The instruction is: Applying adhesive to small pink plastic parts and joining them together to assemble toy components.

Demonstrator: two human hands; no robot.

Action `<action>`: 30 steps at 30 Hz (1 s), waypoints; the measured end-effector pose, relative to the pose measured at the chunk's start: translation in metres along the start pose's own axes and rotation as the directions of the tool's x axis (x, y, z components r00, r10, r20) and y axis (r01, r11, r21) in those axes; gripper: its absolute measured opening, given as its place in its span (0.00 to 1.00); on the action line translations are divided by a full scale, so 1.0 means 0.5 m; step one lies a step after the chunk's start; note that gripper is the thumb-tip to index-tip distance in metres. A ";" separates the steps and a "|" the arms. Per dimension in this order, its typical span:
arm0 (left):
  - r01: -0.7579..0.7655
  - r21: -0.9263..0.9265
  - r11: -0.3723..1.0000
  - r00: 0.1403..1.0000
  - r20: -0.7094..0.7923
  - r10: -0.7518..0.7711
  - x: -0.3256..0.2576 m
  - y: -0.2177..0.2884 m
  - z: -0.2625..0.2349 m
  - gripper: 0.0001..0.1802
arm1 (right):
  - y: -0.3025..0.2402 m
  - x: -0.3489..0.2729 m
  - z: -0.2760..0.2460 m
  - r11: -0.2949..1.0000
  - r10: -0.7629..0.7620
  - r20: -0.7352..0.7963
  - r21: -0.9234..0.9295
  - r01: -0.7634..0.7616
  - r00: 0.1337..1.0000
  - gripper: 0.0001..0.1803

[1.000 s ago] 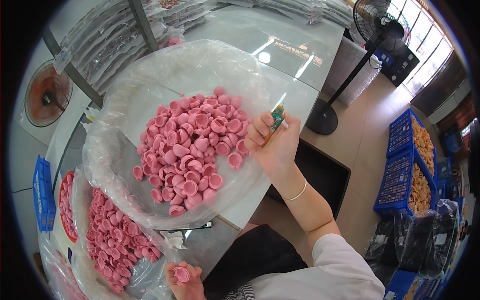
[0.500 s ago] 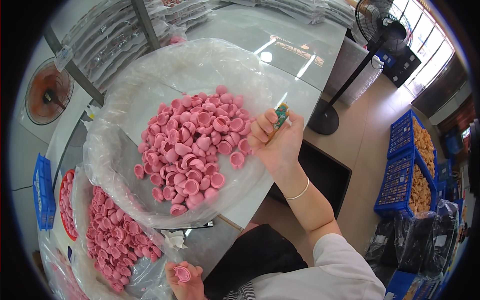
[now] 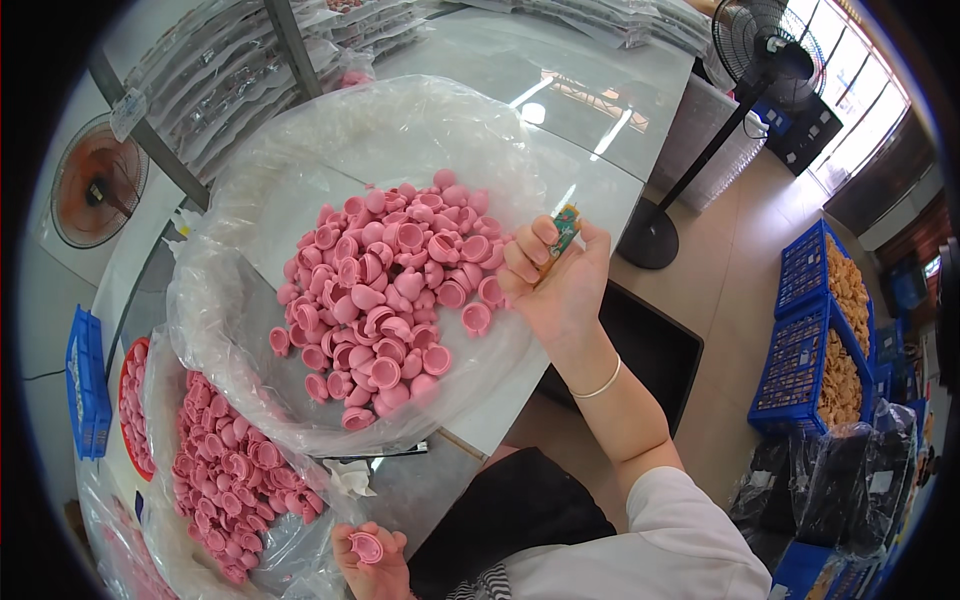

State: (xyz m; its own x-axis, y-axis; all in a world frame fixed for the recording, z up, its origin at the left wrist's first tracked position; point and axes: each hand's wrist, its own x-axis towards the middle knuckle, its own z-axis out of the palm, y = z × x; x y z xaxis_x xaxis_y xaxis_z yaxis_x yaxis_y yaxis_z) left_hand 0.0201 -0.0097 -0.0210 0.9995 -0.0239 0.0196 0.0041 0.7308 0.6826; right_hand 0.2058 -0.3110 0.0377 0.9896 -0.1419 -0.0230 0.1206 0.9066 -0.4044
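Observation:
In my right hand [image 3: 553, 280], raised beside the right rim of a large plastic-lined round container [image 3: 225, 305], is a utility knife [image 3: 562, 232] with a green and yellow patterned handle. Its pale blade points up and away from me. A heap of small hollow pink plastic pieces [image 3: 385, 290], cup-shaped with little knobs, fills the middle of that container. Low in the view, my left hand [image 3: 375, 575] pinches one pink plastic piece [image 3: 366, 547], its hollow side showing. A second heap of pink pieces [image 3: 230, 465] lies in a clear bag just left of that hand.
A crumpled white tissue [image 3: 350, 477] lies near the table's front edge. Metal posts [image 3: 150, 150] and stacked bagged trays [image 3: 235, 85] stand at the back left. A standing fan [image 3: 765, 60] is beyond the table; blue crates [image 3: 795, 370] of tan pieces sit at right.
Hardly anything differs. Both hands keep their holds on the knife and the pink piece, with only a very slight shift of the whole view.

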 end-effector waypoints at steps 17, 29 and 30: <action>-0.013 0.005 1.000 1.000 0.015 0.013 0.000 -0.003 0.006 0.30 | -0.129 0.028 -0.125 0.222 -0.589 0.134 -0.922 0.318 0.797 0.29; -0.020 -0.029 0.999 1.000 0.003 0.021 0.002 -0.002 -0.003 0.30 | -0.087 -0.011 -0.112 0.631 -0.631 0.021 -0.568 0.528 0.776 0.16; -0.034 -0.024 0.999 0.999 -0.006 0.034 0.000 -0.003 -0.004 0.30 | -0.097 -0.016 -0.102 0.772 -0.629 -0.157 -0.236 0.590 0.761 0.18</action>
State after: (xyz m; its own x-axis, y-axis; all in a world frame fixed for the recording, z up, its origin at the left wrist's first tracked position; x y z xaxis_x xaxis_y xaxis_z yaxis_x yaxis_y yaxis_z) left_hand 0.0204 -0.0092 -0.0234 0.9993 0.0056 0.0383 -0.0296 0.7474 0.6638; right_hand 0.1880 -0.3742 0.0111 0.6648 -0.7412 0.0933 0.6585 0.5224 -0.5417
